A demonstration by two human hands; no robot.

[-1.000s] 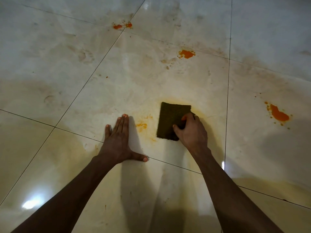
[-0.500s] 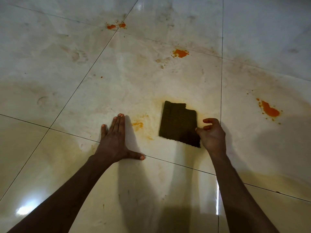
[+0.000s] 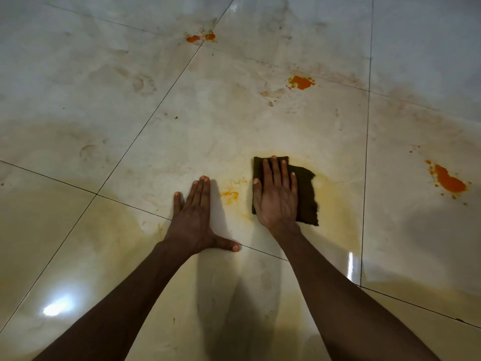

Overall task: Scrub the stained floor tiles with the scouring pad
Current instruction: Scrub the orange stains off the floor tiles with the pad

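Note:
A dark green scouring pad [image 3: 306, 195] lies flat on the glossy cream floor tile [image 3: 234, 126]. My right hand [image 3: 277, 198] presses down on the pad's left part, palm flat and fingers stretched forward, so much of the pad is hidden. My left hand [image 3: 194, 217] rests flat on the bare tile to the left, fingers together, thumb out, holding nothing. Between the two hands is a thin yellow-orange smear [image 3: 230, 195]. A yellowish wet haze surrounds the pad.
Thick orange stains sit farther off: one stain at the right [image 3: 449, 179], one ahead [image 3: 302, 82], a pair at a grout line far ahead [image 3: 194, 38]. Dark grout lines cross the floor. Faint brownish smudges mark the far tiles. A light glare shows lower left [image 3: 56, 308].
My right hand left the pad's lower right corner and now lies flat on top of the pad. The pad turned slightly. My left hand has stayed planted.

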